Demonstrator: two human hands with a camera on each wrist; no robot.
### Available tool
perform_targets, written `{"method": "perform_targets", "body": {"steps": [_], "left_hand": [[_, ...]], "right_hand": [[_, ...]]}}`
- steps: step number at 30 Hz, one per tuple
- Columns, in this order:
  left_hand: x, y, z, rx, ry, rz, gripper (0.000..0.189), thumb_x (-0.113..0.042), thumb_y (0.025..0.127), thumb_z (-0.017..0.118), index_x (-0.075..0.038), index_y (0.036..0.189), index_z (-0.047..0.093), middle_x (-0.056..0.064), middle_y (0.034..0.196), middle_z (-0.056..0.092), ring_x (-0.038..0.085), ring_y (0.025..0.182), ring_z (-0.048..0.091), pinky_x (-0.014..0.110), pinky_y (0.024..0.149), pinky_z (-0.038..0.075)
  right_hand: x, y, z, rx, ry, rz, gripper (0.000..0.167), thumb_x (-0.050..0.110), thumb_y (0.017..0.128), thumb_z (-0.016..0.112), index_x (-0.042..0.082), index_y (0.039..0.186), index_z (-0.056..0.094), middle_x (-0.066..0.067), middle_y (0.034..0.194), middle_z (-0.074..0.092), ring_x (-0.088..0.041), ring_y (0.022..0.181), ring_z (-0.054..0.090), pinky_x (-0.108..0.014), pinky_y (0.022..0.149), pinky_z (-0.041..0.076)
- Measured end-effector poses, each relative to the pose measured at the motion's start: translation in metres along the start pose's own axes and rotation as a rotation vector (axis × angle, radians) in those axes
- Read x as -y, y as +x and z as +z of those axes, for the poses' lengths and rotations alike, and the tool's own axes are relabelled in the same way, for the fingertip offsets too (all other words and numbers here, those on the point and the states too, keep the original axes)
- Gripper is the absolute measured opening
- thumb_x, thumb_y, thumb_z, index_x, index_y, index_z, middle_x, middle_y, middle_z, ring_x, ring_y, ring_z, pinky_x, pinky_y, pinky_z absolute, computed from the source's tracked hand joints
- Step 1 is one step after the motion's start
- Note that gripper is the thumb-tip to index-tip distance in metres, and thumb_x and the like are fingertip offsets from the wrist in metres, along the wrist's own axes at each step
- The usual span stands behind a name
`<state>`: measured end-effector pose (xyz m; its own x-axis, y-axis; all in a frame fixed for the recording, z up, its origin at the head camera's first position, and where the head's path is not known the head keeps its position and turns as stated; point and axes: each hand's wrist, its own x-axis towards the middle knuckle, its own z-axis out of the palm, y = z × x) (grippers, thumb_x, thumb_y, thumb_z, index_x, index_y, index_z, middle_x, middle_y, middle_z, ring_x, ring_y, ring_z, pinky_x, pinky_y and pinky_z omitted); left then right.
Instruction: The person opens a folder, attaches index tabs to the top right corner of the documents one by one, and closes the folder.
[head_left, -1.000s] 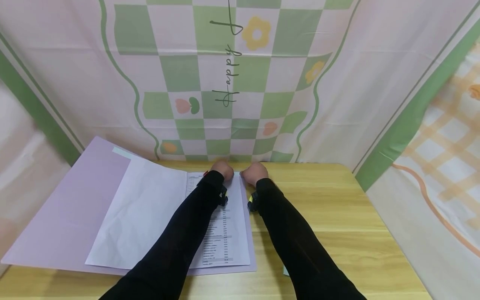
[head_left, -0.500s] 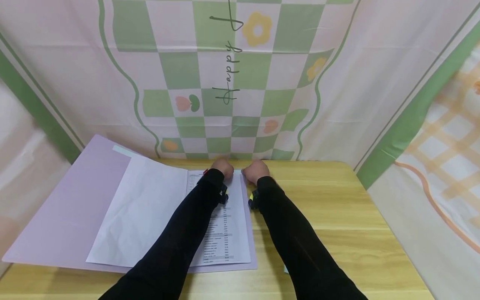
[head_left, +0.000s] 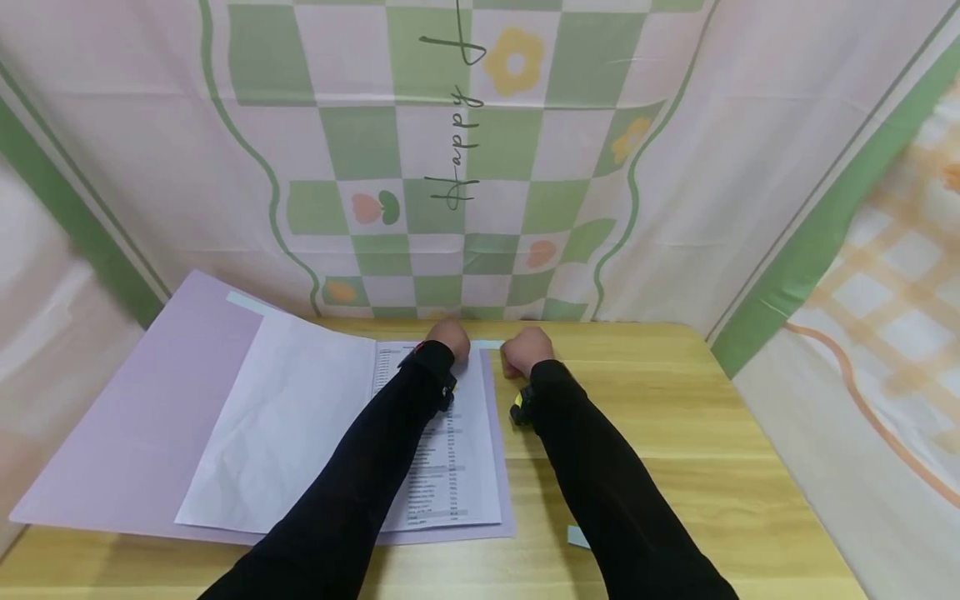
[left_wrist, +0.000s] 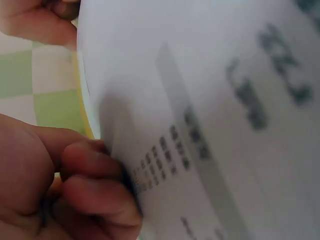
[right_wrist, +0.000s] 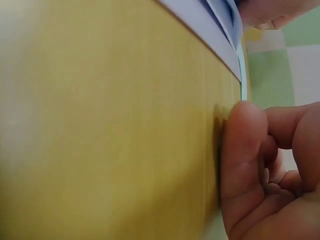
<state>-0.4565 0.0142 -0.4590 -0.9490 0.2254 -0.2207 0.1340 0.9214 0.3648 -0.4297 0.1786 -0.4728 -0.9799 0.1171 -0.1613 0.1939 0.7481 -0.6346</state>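
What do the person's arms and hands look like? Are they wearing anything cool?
Both arms wear long, plain black fabric sleeves that reach the wrists. The left hand and right hand are bare, with no gloves. Each wrist carries a small black gadget; the right one shows a yellow patch, and a bit of red shows by the left wrist.

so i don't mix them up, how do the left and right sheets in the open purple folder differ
The left sheet shows a blank face, the right sheet printed rows. The left sheet slopes up leftward; the right sheet lies flatter. The left hand touches the right sheet, not the left sheet. Both are white.
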Motion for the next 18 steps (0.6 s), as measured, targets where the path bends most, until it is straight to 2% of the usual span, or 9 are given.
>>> {"method": "perform_targets", "body": {"steps": [3,4,5,7,10,11,12,14,18], "left_hand": [[0.005,0.014,0.007,0.063,0.066,0.097,0.025,-0.004,0.094,0.055,0.001,0.071,0.064,0.012,0.082,0.058,0.024,0.074,0.049,0.032,0.070,0.047],[0.018,0.027,0.018,0.041,0.048,0.177,0.030,-0.006,0.094,0.053,-0.003,0.066,0.062,0.009,0.076,0.056,0.022,0.070,0.047,0.031,0.067,0.047],[0.025,0.037,0.025,0.059,0.052,0.205,0.032,-0.005,0.094,0.052,-0.003,0.062,0.058,0.009,0.072,0.052,0.023,0.068,0.047,0.033,0.067,0.048],[0.033,0.035,0.028,0.074,0.012,0.285,0.032,-0.005,0.094,0.052,-0.004,0.062,0.053,0.008,0.069,0.046,0.023,0.067,0.041,0.034,0.068,0.046],[0.031,0.004,0.017,0.068,-0.061,0.342,0.021,-0.007,0.098,0.053,-0.004,0.079,0.061,0.006,0.081,0.057,0.020,0.075,0.048,0.034,0.075,0.046],[0.021,-0.017,0.004,0.103,-0.056,0.300,0.012,-0.005,0.098,0.055,-0.001,0.089,0.063,0.009,0.091,0.061,0.022,0.082,0.053,0.036,0.082,0.047],[0.019,-0.031,-0.002,0.098,-0.063,0.315,0.010,-0.004,0.098,0.054,-0.002,0.097,0.064,0.009,0.098,0.063,0.022,0.087,0.055,0.035,0.084,0.047],[0.013,-0.056,-0.011,0.090,0.015,0.340,0.016,-0.004,0.098,0.055,-0.002,0.111,0.065,0.010,0.112,0.065,0.022,0.100,0.059,0.037,0.092,0.047],[0.011,-0.097,-0.016,0.066,0.227,0.395,0.019,-0.005,0.099,0.054,-0.004,0.113,0.067,0.010,0.111,0.067,0.023,0.102,0.062,0.037,0.094,0.047]], "right_hand": [[-0.008,-0.012,-0.006,0.036,-0.031,-0.030,0.035,0.010,0.085,0.057,0.007,0.051,0.065,-0.001,0.048,0.059,-0.015,0.046,0.060,-0.025,0.068,0.044],[-0.010,-0.016,-0.006,0.058,-0.045,-0.051,0.034,0.010,0.085,0.057,0.007,0.051,0.064,-0.001,0.048,0.058,-0.015,0.046,0.059,-0.026,0.067,0.044],[-0.011,-0.021,-0.006,0.081,-0.056,-0.079,0.033,0.009,0.084,0.057,0.007,0.051,0.063,0.000,0.048,0.057,-0.016,0.046,0.057,-0.027,0.064,0.044],[-0.016,-0.029,-0.009,0.127,-0.069,-0.128,0.032,0.008,0.083,0.057,0.009,0.051,0.057,0.001,0.048,0.053,-0.015,0.044,0.051,-0.027,0.061,0.042],[-0.023,-0.043,-0.015,0.174,-0.034,-0.152,0.028,0.004,0.080,0.057,0.009,0.053,0.051,-0.001,0.051,0.048,-0.017,0.046,0.043,-0.028,0.054,0.037],[-0.024,-0.048,-0.017,0.187,-0.020,-0.152,0.024,0.003,0.080,0.057,0.009,0.057,0.051,-0.002,0.054,0.049,-0.017,0.048,0.044,-0.028,0.054,0.038],[-0.025,-0.053,-0.019,0.200,-0.005,-0.144,0.021,0.002,0.080,0.057,0.008,0.061,0.052,-0.003,0.057,0.050,-0.017,0.050,0.045,-0.028,0.054,0.038],[-0.027,-0.063,-0.023,0.223,0.011,-0.142,0.013,0.002,0.082,0.058,0.006,0.070,0.055,-0.004,0.063,0.055,-0.018,0.056,0.049,-0.028,0.056,0.041],[-0.028,-0.083,-0.027,0.276,-0.006,-0.168,0.001,0.003,0.086,0.060,0.002,0.086,0.061,-0.006,0.071,0.062,-0.019,0.063,0.056,-0.029,0.061,0.046]]}}
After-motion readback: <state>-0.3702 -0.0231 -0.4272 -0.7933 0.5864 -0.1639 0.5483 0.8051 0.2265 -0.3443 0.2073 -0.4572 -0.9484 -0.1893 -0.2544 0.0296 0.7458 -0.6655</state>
